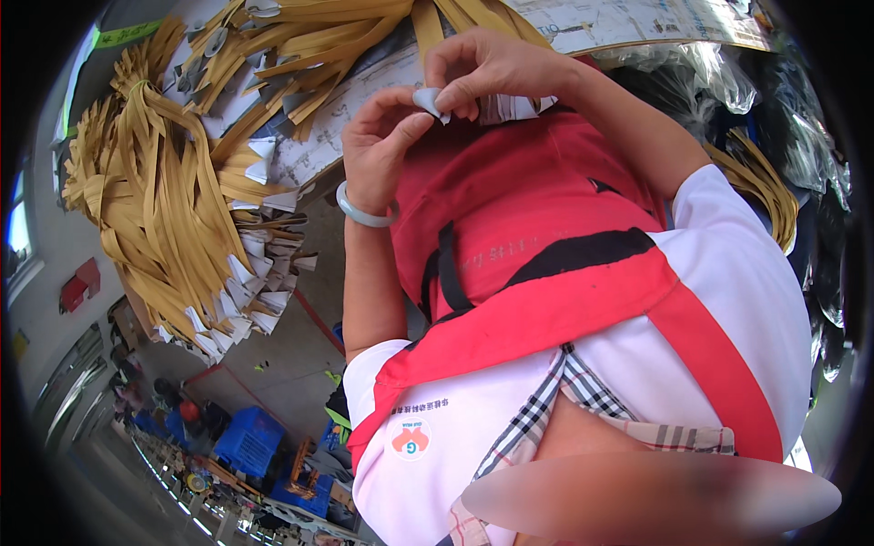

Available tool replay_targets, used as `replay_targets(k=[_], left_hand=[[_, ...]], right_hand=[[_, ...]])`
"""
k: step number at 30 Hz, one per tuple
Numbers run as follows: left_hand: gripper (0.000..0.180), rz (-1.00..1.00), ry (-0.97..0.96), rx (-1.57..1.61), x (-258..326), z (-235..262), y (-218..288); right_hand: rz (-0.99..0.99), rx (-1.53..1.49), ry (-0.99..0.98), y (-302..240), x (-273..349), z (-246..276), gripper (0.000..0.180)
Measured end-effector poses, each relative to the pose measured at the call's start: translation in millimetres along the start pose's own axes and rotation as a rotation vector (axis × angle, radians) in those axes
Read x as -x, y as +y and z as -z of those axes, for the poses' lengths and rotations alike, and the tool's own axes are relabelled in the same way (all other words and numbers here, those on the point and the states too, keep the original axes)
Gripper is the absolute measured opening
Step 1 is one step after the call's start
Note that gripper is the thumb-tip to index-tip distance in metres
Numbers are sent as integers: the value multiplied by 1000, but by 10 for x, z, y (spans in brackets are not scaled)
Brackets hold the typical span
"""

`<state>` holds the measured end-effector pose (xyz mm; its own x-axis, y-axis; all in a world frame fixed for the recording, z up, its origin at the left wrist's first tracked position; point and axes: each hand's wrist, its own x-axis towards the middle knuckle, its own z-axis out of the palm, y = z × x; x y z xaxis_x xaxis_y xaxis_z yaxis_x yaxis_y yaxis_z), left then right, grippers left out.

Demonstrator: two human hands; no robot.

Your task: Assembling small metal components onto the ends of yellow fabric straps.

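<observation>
My left hand [387, 136] is closed, its thumb and fingers pinching a small greyish-white tab [428, 102]. My right hand [492, 71] meets it there, its thumb and index finger closed on the same tab. The tab looks like the white end of a tan strip, but the fingers hide where it joins. Beyond my right hand, tan strips [492, 20] run across the table edge. Under that hand, more white ends [514, 107] show against my red apron [519, 182].
A thick bundle of tan strips with white ends [173, 218] hangs over the left side of the table [314, 150]. Loose strips [314, 41] lie at the back. Clear plastic bags [719, 77] and another tan bundle [760, 187] are at right. Blue crates [248, 441] stand lower left.
</observation>
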<state>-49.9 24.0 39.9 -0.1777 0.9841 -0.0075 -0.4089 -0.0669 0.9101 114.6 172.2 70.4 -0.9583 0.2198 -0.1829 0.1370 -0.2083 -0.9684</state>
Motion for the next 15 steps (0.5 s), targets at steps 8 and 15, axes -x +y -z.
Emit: replay_targets(k=[8,15], left_hand=[[11,-84,143,-10,16,-56,-115],[16,-163,188,-151,-24,-111,-34]], right_hand=[[323,513,205,-36,-59,-103,10],[594,587,489,335,-209,-162,6]])
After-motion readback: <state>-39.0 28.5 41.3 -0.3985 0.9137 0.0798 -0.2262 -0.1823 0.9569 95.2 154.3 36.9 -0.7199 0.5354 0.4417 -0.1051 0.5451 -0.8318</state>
